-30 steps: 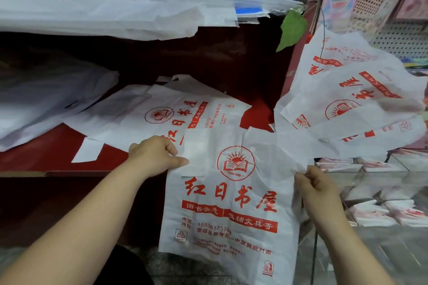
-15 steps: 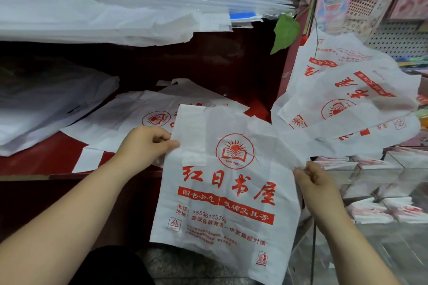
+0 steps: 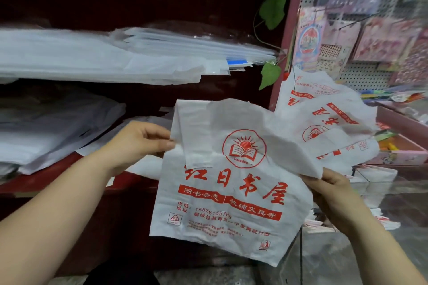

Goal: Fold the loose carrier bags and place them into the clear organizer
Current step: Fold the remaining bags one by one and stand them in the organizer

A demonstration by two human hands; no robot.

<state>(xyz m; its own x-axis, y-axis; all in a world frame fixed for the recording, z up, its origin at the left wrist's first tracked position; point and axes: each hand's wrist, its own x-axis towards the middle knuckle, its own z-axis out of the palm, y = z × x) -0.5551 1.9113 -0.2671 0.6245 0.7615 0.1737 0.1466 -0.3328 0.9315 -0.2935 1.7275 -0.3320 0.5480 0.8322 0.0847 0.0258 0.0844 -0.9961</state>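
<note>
A white carrier bag (image 3: 231, 192) with red print hangs in the air in front of me, its left handle flopped down over the front. My left hand (image 3: 139, 143) pinches its upper left edge. My right hand (image 3: 328, 194) grips its right edge lower down. Behind the bag, to the right, several more loose printed bags (image 3: 328, 118) lie fanned out over the clear organizer (image 3: 370, 192), whose compartments hold folded bags (image 3: 389, 223). More bags lie on the red shelf (image 3: 46, 180), mostly hidden by the held one.
Stacks of plain white bags (image 3: 92, 62) fill the dark red shelving on the left. A green leafy vine (image 3: 271, 74) hangs by the shelf post. A pegboard with packaged goods (image 3: 370, 30) stands at upper right. Glass counter surface (image 3: 347, 250) lies at lower right.
Both hands have lifted the bag up off the shelf and toward me; its left handle has folded down over the printed front. The view has tilted upward.
</note>
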